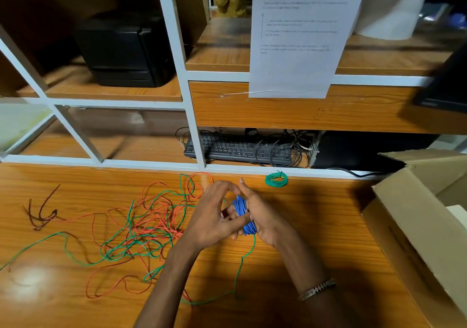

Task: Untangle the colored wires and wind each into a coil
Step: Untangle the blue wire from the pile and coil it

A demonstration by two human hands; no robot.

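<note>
My right hand (262,216) holds the blue coil (243,215), left hand (214,214) pinching it; letting go could pop its loops loose.

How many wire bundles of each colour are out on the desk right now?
Blue coil, held between the left hand and right hand: 1
Green coil: 1
Loose green wire: 1
Loose red wire: 1
Brown wire: 1
Total: 5
</note>
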